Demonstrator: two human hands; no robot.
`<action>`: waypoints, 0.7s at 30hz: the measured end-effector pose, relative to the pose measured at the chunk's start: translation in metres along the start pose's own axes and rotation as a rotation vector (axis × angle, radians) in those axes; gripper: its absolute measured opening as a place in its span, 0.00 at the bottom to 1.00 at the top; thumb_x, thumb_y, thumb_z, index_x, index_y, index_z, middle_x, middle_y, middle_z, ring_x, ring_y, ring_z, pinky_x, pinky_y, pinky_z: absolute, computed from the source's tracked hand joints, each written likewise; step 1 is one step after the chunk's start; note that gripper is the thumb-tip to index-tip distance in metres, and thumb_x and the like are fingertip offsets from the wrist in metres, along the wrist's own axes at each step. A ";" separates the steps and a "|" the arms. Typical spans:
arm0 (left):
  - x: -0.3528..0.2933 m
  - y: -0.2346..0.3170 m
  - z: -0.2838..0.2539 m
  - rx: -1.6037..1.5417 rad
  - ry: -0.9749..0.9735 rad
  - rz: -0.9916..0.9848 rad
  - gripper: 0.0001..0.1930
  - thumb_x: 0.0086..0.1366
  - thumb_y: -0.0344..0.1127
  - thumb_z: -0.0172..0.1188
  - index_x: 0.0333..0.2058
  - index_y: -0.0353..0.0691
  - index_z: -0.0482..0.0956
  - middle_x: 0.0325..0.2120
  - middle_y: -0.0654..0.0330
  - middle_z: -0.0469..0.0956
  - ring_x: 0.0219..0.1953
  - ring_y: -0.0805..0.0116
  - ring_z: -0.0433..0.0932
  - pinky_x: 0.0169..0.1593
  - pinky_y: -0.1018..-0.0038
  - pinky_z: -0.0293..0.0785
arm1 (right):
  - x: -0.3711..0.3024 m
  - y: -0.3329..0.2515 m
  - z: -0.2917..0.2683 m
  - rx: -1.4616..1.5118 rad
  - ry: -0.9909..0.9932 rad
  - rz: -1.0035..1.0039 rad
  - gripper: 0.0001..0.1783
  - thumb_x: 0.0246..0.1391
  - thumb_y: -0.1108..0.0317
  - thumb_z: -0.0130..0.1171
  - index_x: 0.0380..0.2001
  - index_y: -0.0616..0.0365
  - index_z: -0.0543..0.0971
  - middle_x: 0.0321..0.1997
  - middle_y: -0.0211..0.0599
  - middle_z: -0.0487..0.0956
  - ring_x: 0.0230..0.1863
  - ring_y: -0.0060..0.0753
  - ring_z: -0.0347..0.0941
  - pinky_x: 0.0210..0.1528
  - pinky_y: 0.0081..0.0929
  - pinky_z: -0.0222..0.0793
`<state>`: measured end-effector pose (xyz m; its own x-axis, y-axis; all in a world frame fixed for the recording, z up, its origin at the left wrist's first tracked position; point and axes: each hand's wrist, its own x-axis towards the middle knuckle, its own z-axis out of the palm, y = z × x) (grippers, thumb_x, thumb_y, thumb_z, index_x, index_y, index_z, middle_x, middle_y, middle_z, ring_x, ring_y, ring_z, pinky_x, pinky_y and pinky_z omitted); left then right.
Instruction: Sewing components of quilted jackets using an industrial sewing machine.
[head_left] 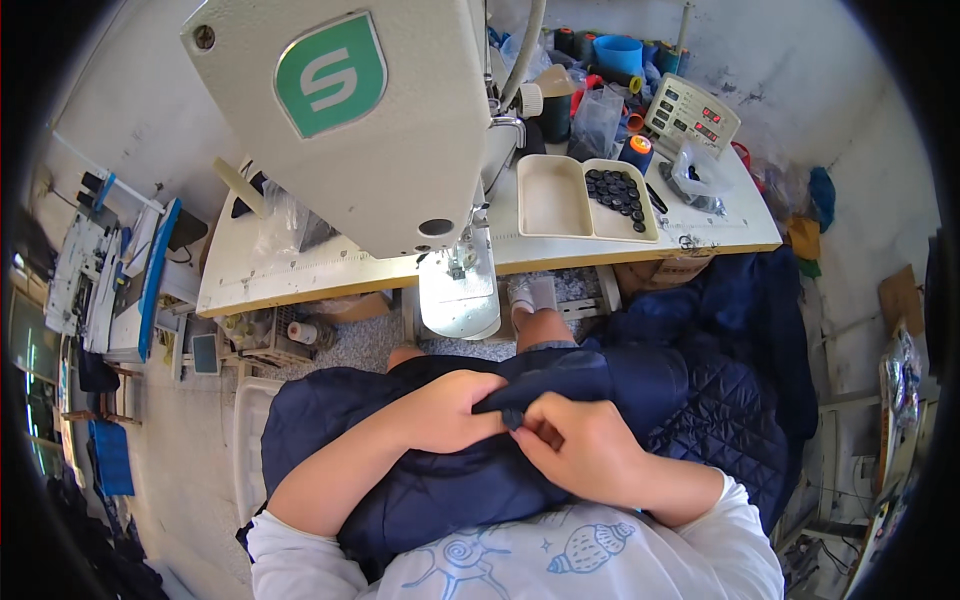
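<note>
A navy quilted garment (735,430) lies bunched over my lap and spreads off to the right. My left hand (455,410) is closed on a folded edge of it, thumb on top. Close beside it, my right hand (585,445) pinches the same edge with thumb and forefinger. Between the two hands a small dark tip (512,418) sticks out; whether it is a cloth corner or a button, I cannot tell. Ahead of my hands stands a white sewing machine (370,140), its lit work plate (458,295) above my knees.
On the white machine table (350,270) sits a cream two-part tray (550,200), dark buttons (615,195) in its right half. Behind are a control box (692,115), thread spools (637,152) and plastic bags (697,175). Another machine (130,280) stands at the left.
</note>
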<state>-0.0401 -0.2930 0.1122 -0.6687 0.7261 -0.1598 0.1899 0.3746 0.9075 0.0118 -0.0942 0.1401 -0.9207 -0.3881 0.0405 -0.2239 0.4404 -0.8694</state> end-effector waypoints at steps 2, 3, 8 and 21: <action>-0.003 -0.008 0.002 -0.384 0.018 -0.168 0.15 0.62 0.42 0.54 0.33 0.32 0.73 0.26 0.62 0.73 0.30 0.74 0.69 0.36 0.75 0.66 | 0.014 0.011 0.004 0.102 -0.035 0.031 0.10 0.45 0.68 0.63 0.23 0.59 0.72 0.17 0.38 0.75 0.18 0.32 0.74 0.23 0.23 0.69; -0.004 -0.010 0.002 -0.575 0.027 -0.251 0.17 0.64 0.43 0.51 0.33 0.32 0.73 0.26 0.62 0.72 0.31 0.74 0.69 0.37 0.75 0.66 | 0.016 0.016 0.005 0.144 -0.072 0.035 0.10 0.46 0.68 0.63 0.23 0.60 0.72 0.17 0.36 0.75 0.17 0.28 0.74 0.23 0.21 0.69; -0.006 -0.016 -0.005 -0.474 -0.039 -0.192 0.21 0.70 0.46 0.40 0.33 0.31 0.72 0.26 0.67 0.67 0.31 0.77 0.63 0.39 0.78 0.63 | 0.026 0.009 -0.002 0.378 -0.234 0.334 0.11 0.51 0.68 0.60 0.22 0.62 0.71 0.17 0.32 0.77 0.19 0.18 0.74 0.22 0.16 0.69; -0.007 -0.008 -0.001 -0.299 0.161 -0.103 0.20 0.68 0.42 0.44 0.25 0.30 0.71 0.16 0.58 0.68 0.22 0.73 0.63 0.29 0.74 0.63 | 0.032 0.004 0.003 0.561 -0.134 0.524 0.11 0.53 0.67 0.59 0.24 0.62 0.70 0.19 0.33 0.76 0.20 0.17 0.73 0.23 0.15 0.70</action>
<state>-0.0379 -0.3015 0.1069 -0.7828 0.5842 -0.2144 -0.0874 0.2380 0.9673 -0.0172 -0.1073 0.1358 -0.8072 -0.3526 -0.4733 0.4581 0.1313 -0.8791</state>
